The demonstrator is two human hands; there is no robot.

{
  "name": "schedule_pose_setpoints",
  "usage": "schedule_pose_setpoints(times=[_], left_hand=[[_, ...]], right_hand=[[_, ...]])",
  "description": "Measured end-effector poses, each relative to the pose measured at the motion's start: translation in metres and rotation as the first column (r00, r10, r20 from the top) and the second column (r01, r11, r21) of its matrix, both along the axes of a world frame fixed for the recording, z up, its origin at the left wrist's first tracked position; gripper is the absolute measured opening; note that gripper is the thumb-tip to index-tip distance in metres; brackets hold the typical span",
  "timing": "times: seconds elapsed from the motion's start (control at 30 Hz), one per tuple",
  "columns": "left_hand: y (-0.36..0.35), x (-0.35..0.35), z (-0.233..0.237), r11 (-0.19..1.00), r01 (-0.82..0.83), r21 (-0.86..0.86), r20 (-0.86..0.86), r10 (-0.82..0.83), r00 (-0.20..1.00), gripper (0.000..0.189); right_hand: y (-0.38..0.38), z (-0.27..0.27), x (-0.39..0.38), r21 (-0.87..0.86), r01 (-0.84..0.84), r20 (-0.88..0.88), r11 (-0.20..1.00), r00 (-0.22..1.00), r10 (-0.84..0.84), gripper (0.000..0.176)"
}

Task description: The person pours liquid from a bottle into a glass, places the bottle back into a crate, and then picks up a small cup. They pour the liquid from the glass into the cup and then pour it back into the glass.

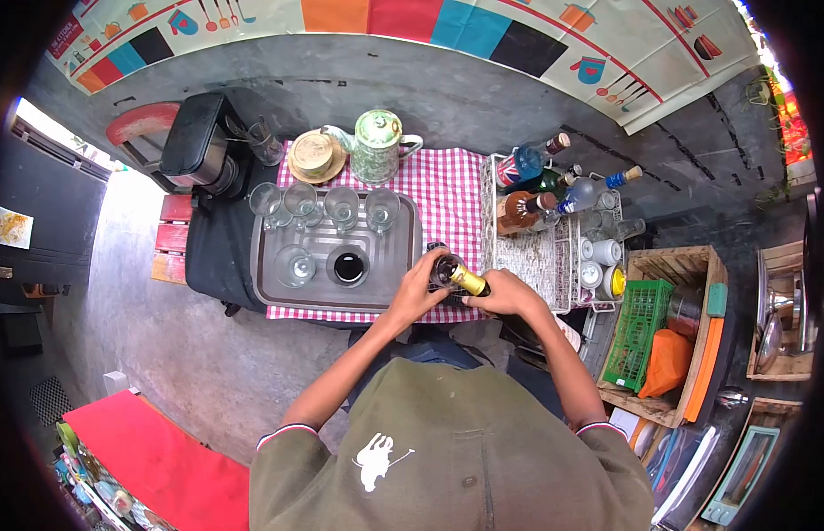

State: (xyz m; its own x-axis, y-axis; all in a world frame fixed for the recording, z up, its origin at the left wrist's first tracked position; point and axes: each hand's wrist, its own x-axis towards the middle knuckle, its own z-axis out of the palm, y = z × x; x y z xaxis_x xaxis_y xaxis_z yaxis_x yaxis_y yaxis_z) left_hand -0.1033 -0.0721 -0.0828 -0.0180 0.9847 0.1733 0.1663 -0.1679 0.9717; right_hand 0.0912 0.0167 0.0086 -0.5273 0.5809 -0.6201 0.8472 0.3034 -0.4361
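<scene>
A dark bottle with gold foil on its neck (pixel 466 279) is between my hands, just right of the tray. My left hand (pixel 418 290) is closed around the side of its body. My right hand (pixel 508 293) has its fingers closed at the dark top of the neck. Left of the hands, a brown ribbed tray (pixel 258 296) bears several clear glasses. One glass with dark liquid (pixel 348 266) stands at the near side, beside a clear glass (pixel 296 266). Behind them is a row of stemmed glasses (pixel 341 209).
A green-white pitcher (pixel 377 146) and a cup on a saucer (pixel 315 157) stand behind the tray. A black coffee maker (pixel 200 142) is at left. At right, a white wire rack (pixel 562 265) holds several bottles, near a wooden crate (pixel 717 274) with a green basket (pixel 640 332).
</scene>
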Motion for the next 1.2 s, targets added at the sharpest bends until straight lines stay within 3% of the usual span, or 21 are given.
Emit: schedule_pose_setpoints(times=[0.67, 1.2], left_hand=[[0.002, 0.005, -0.002, 0.999, 0.018, 0.039, -0.023, -0.017, 1.0, 0.072], [0.005, 0.008, 0.023, 1.0, 0.014, -0.002, 0.0, -0.014, 1.0, 0.07]], right_hand=[[-0.001, -0.001, 0.006, 0.01, 0.019, -0.025, 1.0, 1.0, -0.019, 0.053], [-0.004, 0.015, 0.011, -0.004, 0.087, -0.175, 0.996, 0.981, -0.086, 0.046]])
